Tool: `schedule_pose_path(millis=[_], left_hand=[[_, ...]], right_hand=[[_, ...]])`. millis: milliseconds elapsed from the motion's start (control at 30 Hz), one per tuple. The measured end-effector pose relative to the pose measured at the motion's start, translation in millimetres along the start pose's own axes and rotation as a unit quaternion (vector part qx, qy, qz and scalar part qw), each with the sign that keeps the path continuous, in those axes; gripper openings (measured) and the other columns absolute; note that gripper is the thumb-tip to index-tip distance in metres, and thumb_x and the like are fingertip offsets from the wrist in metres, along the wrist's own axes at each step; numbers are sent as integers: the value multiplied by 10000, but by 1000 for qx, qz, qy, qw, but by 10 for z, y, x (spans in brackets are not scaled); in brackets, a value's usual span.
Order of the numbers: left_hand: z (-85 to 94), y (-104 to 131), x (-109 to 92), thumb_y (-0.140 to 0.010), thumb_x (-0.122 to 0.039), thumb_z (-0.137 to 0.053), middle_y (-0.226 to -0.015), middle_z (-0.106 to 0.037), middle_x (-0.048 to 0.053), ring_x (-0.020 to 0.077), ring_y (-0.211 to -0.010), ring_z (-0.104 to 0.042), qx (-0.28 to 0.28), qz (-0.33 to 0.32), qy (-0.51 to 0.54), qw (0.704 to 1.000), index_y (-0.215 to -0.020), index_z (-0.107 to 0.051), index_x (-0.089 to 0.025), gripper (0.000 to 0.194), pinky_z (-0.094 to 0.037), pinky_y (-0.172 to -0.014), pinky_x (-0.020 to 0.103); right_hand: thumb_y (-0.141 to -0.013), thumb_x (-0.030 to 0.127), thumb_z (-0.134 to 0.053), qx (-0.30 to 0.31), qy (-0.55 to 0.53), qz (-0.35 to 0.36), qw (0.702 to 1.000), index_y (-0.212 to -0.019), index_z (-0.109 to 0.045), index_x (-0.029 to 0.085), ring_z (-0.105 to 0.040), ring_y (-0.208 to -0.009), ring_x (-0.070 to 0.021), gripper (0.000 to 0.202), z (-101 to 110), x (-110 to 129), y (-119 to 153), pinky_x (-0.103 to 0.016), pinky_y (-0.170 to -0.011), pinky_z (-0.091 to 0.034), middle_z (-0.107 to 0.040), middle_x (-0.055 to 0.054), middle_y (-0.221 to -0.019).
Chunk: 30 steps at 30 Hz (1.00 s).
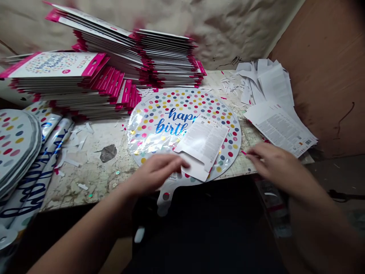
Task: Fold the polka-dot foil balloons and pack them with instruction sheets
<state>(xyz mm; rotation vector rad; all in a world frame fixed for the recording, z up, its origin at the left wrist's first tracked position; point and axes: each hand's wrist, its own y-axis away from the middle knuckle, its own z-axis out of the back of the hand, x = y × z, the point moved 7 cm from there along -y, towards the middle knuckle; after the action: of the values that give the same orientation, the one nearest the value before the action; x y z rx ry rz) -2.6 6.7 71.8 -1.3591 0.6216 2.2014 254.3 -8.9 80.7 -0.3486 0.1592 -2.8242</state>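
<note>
A round foil balloon (151, 125) with coloured dots and blue lettering lies flat at the table's front edge, its tail hanging over. On its right half rests a white printed envelope (202, 144), text side up, with its flap toward me. My left hand (159, 171) is over the balloon's lower left, fingertips beside the envelope's flap; whether they touch it is unclear. To the right of the balloon, my right hand (268, 160) has thumb and forefinger together at a small pink scrap (243, 152).
Tall stacks of pink-edged envelopes (168, 57) and a lower pile (57, 64) stand at the back left. More balloons (17, 140) lie far left. White paper strips (265, 80) and a printed envelope (285, 127) are at the right, beside a brown panel (327, 76).
</note>
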Motion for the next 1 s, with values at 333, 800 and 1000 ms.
schedule_pose_path(millis=[333, 800, 1000], left_hand=[[-633, 206, 306, -805, -390, -568, -1370, -413, 202, 351, -1295, -331, 11, -175, -384, 907, -1257, -483, -109, 539, -336, -1017, 524], [-455, -49, 240, -866, -199, -498, -1169, -616, 91, 255, -1057, -550, -98, -248, -342, 901, -1013, -647, -226, 212, -440, -877, 427], [-549, 244, 451, -861, -202, -438, -1402, -396, 129, 275, -1305, -338, 14, -181, -426, 886, -1367, -365, -143, 514, -272, -1061, 461]], right_hand=[[-809, 280, -581, 24, -102, 164, 981, -1203, -494, 101, -264, -1331, -329, 442, -899, 1015, 287, -527, -1032, -337, -383, -211, -1388], [-848, 126, -476, -28, -99, 123, 987, -1146, -600, 235, -535, -1078, -240, 341, -777, 784, -15, -436, -901, -440, -549, -109, -1251], [-850, 216, -514, 18, -70, 212, 975, -1184, -571, 165, -473, -1200, -277, 343, -797, 829, 167, -520, -1007, -338, -538, -109, -1285]])
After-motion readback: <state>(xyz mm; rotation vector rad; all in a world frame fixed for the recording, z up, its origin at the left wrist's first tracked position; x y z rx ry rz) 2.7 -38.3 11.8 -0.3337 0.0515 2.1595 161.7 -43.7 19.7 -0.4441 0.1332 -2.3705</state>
